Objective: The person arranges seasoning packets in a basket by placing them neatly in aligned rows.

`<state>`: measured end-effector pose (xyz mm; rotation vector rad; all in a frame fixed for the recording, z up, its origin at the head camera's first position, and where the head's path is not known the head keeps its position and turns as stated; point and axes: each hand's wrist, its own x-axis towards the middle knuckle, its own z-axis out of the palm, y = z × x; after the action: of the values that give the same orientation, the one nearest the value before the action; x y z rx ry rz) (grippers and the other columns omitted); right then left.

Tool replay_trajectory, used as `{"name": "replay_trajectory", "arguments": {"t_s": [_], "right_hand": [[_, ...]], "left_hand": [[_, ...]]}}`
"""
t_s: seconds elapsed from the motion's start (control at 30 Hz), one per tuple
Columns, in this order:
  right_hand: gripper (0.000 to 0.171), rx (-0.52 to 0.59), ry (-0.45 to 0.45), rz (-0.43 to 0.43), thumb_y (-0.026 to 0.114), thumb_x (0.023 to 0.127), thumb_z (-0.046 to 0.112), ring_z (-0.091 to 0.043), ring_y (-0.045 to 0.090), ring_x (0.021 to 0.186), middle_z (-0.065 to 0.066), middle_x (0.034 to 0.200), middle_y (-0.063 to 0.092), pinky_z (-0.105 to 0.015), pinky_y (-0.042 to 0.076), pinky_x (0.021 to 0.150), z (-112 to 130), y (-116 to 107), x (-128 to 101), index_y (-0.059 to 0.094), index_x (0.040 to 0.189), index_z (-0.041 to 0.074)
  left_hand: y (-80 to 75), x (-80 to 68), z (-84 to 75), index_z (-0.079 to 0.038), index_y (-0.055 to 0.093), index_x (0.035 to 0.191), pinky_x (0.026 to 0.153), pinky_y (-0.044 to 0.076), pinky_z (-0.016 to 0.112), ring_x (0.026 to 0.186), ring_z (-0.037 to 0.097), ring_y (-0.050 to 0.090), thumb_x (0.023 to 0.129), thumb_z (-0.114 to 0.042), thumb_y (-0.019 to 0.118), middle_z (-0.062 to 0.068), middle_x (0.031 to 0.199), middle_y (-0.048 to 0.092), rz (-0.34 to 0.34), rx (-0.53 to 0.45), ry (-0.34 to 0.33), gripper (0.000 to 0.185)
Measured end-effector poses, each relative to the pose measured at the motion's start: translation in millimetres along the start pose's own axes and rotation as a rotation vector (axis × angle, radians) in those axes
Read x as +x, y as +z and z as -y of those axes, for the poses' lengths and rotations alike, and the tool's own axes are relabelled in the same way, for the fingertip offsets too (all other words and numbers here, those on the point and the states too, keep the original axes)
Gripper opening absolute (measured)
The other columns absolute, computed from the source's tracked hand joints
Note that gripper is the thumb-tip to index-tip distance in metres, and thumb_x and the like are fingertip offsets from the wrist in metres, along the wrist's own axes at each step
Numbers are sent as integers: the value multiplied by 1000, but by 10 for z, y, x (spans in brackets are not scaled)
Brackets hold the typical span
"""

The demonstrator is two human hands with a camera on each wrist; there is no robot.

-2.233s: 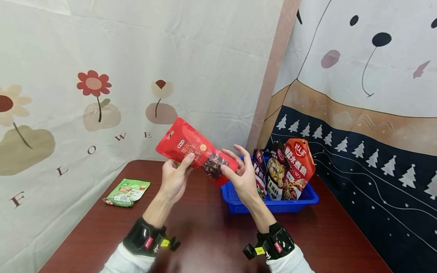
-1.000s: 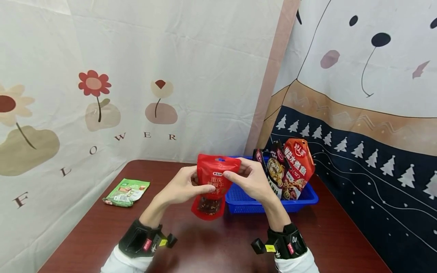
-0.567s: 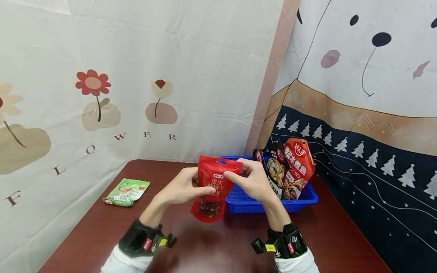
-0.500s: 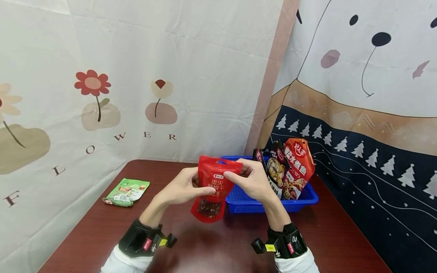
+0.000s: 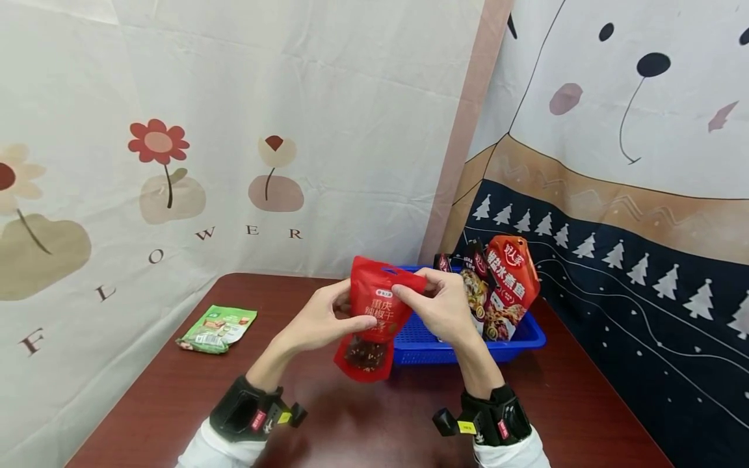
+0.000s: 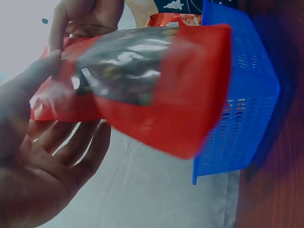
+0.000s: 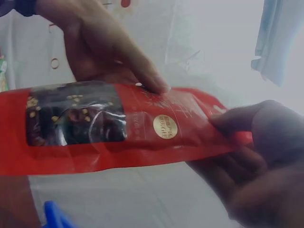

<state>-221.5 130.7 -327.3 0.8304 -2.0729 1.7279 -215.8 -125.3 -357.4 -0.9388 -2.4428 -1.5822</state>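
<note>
A red stand-up pouch point(image 5: 380, 305) with a clear window showing dark, speckled contents is held above the table, roughly upright, its top leaning right. My left hand point(image 5: 320, 320) grips its left side, thumb across the front. The top right corner is pinched by my right hand point(image 5: 446, 311), thumb in front and fingers behind. In the left wrist view the pouch's windowed lower part point(image 6: 128, 66) spreads out beyond both hands. The right wrist view shows the window and a round gold seal point(image 7: 165, 127). Fingers behind the pouch are partly hidden.
Just behind my right hand stands a blue plastic basket point(image 5: 445, 355). It holds an orange-red pouch point(image 5: 512, 286) and black pouches point(image 5: 475, 292), all standing up. A green packet point(image 5: 219, 329) lies on the brown table point(image 5: 328, 422) at left. Printed cloth hangs behind.
The red pouch has turned from a sideways tilt to nearly upright. My right hand has moved from its windowed end to its top corner. Lately hands and pouch shifted slightly right.
</note>
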Motion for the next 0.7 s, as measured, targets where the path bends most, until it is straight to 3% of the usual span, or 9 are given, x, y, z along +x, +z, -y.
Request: {"name": "replay_trajectory", "arguments": {"t_s": [0.17, 0.27, 0.43, 0.53, 0.7], "right_hand": [[20, -19, 10, -200, 83, 89, 23, -18, 73, 68, -15, 88, 78, -29, 62, 60, 104, -120, -14, 77, 95, 5], [22, -25, -11, -331, 83, 89, 23, -17, 77, 77, -14, 93, 80, -28, 65, 68, 156, -212, -21, 78, 97, 3], [25, -32, -39, -551, 82, 90, 24, -15, 79, 89, -11, 101, 80, -26, 64, 76, 224, -343, -48, 79, 104, 4], [26, -37, -54, -662, 83, 89, 25, -15, 79, 90, -12, 103, 79, -26, 63, 75, 245, -392, -59, 79, 105, 5], [25, -51, -82, -763, 83, 88, 25, -15, 79, 92, -15, 106, 79, -24, 62, 77, 250, -425, -52, 80, 103, 5]], "left_hand": [[26, 27, 9, -44, 44, 150, 102, 59, 44, 124, 15, 67, 91, -42, 79, -10, 140, 64, -94, 61, 28, 69], [40, 40, 23, -45, 37, 154, 111, 52, 49, 136, 20, 61, 92, -43, 78, -11, 149, 58, -126, 77, 46, 75], [94, 58, 84, -49, 30, 157, 119, 44, 50, 146, 15, 49, 92, -51, 75, -18, 156, 50, -168, 162, 33, 79], [157, 71, 129, -47, 30, 157, 122, 40, 51, 149, 11, 45, 91, -56, 73, -19, 156, 49, -189, 229, 20, 80], [308, 95, 194, -32, 40, 158, 123, 40, 49, 150, 13, 45, 92, -58, 71, -11, 157, 50, -180, 323, 40, 78]]}}
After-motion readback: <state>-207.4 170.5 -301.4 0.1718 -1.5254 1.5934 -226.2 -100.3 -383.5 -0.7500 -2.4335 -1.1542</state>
